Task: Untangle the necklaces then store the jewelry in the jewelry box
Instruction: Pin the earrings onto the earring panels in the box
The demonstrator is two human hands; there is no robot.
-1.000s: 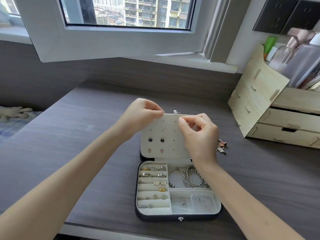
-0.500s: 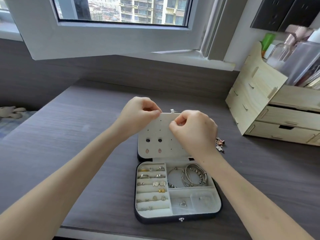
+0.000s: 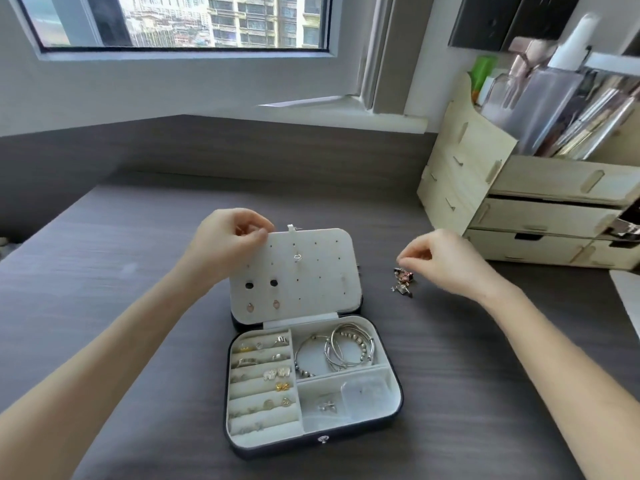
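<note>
Rightward across the frame goes the right hand (image 3: pixel 446 263), off the top edge of the earring panel (image 3: pixel 311 292) where it was a moment ago, to a spot just over the small tangled heap of jewelry (image 3: pixel 403 280) on the desk (image 3: pixel 138 271), right of centre. Its thumb and forefinger are drawn close together at the heap; whether they hold any of it I cannot tell. The left hand (image 3: pixel 225 244) still pinches the panel's upper left corner, keeping it upright. The jewelry box (image 3: pixel 277 448) sits open at lower centre, with rings and studs (image 3: pixel 263 375) in the left rolls and bracelets (image 3: pixel 341 351) in the upper right compartment. A small pendant (image 3: pixel 297 258) hangs on the panel, its chain too fine to follow. The heap is too small to sort into pieces. At right a wooden organiser (image 3: pixel 485 202) is cut off by the frame edge, and the bottles (image 3: pixel 554 109) in it are blurred.
</note>
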